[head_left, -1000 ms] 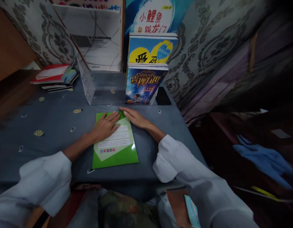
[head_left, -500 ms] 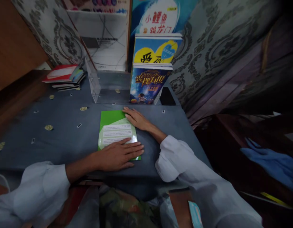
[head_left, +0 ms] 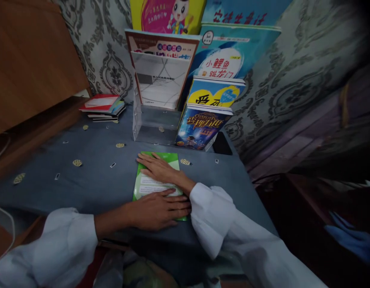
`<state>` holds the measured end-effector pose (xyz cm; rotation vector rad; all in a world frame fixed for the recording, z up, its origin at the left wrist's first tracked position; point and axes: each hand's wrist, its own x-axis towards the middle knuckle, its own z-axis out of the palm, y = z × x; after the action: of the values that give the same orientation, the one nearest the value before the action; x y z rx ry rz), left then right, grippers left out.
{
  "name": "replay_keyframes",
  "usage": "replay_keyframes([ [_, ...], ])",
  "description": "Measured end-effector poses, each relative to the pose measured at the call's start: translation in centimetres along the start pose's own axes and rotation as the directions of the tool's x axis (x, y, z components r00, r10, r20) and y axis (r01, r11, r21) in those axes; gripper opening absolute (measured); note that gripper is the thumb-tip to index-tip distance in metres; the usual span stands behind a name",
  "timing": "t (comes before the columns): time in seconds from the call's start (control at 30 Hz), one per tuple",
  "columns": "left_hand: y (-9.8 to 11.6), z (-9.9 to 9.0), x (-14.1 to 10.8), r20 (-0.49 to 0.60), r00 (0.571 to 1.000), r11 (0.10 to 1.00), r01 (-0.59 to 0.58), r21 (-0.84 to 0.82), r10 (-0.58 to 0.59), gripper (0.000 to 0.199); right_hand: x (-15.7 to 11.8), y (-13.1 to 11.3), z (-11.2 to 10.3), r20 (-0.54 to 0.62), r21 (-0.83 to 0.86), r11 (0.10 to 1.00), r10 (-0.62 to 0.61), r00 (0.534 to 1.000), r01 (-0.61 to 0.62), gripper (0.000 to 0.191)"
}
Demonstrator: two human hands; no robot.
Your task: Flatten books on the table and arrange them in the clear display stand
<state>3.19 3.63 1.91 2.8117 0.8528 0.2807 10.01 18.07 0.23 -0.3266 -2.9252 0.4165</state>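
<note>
A green and white book (head_left: 145,188) with lines of printed text lies flat on the blue-grey tablecloth (head_left: 97,188), close to the table's front edge. Across its lower part rests my left hand (head_left: 159,210), palm down, fingers stretched to the right. My right hand (head_left: 159,168) lies flat over the book's upper left part, fingers pointing to the upper left. Neither hand grips anything. Much of the cover is hidden beneath the hands.
Behind the book stands a clear tiered rack (head_left: 143,130) with several books, the front one a blue book (head_left: 199,128). A black phone-like slab (head_left: 222,143) lies to its right. Stacked books (head_left: 103,107) sit at the back left. A wooden panel (head_left: 31,60) borders the left.
My right hand has slid left across the book's top, from its right corner to its left side. My left hand stays on the lower part. The camera view has tilted up.
</note>
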Motion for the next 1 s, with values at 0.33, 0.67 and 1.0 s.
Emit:
replay_keyframes([
  [0.33,-0.1,0.6,-0.7,-0.080,0.996,0.999,0.038,0.034,-0.035,0.046,-4.2,2.3,0.0,-0.141,-0.039,0.964,0.255,0.956,-0.263,0.056],
  [0.67,-2.1,-0.2,-1.3,-0.229,0.965,0.982,0.155,0.109,-0.127,0.037,-10.4,-0.6,1.5,-0.167,0.002,0.943,0.328,0.930,-0.333,0.058],
  [1.0,-8.6,-1.3,-6.1,-0.133,0.778,0.782,0.623,0.032,-0.614,0.062,-12.2,-2.7,1.4,-0.129,-0.029,0.920,0.385,0.914,-0.392,0.066],
])
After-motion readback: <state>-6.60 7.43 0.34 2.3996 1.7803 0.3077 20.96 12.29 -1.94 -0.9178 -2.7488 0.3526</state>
